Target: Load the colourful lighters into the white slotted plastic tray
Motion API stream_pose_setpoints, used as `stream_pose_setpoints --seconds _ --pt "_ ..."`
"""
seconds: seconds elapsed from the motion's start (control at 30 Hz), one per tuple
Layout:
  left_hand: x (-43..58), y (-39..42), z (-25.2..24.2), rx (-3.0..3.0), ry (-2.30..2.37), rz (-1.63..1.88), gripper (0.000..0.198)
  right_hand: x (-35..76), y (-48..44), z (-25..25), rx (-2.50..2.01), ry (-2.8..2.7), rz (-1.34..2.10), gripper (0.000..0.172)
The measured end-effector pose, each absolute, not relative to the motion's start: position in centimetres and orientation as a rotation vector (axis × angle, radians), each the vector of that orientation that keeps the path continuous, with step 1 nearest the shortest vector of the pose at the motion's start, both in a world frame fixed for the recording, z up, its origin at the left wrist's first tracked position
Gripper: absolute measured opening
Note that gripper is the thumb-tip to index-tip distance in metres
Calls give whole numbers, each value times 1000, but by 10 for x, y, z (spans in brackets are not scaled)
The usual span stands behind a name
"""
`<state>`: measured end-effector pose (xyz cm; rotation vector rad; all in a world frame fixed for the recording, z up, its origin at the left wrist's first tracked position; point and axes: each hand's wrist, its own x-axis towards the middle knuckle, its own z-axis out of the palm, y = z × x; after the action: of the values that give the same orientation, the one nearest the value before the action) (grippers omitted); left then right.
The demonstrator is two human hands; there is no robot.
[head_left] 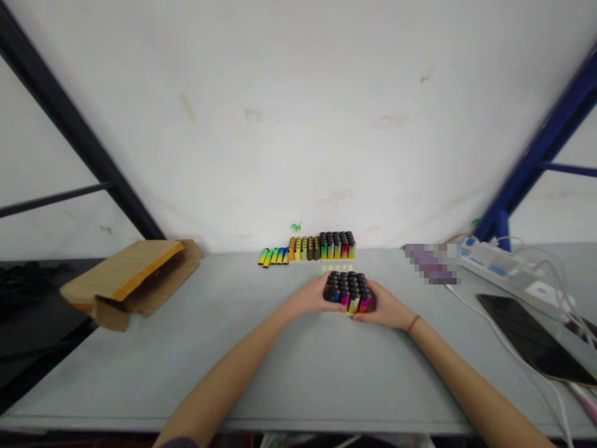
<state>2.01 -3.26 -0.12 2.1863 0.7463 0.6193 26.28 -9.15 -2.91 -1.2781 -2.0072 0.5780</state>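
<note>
Between my two hands sits a block of colourful lighters (353, 302) standing upright in rows, with black tops and blue, pink, yellow and magenta bodies. My left hand (317, 295) is wrapped round the left side of the block, its thumb at the front. On the right side, my right hand (384, 306) grips the same block, thumb at the front corner. Behind it, near the wall, stands a second block of black-topped lighters (337, 246). Gold-topped lighters (304, 249) adjoin that block on its left. Several yellow, green and blue lighters (274, 256) lie flat further left.
An opened cardboard box (125, 267) lies at the left on the grey table (261, 379). On the right are a white power strip (508, 274) with cables, a dark phone (536, 339) and a blurred purple item (431, 264). A white wall (298, 124) rises behind.
</note>
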Motion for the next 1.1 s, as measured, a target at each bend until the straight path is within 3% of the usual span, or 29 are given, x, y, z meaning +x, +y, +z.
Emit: stream_pose_setpoints --seconds 0.57,0.77,1.1 --pt "17 -26 -12 2032 745 635 50 260 -89 -31 -1243 -2055 497 84" --pt "21 -27 -11 1979 848 848 33 259 -91 -28 -1251 -2035 518 83" --pt "26 -35 -10 1910 975 977 40 259 -92 -26 -1253 -2050 532 81"
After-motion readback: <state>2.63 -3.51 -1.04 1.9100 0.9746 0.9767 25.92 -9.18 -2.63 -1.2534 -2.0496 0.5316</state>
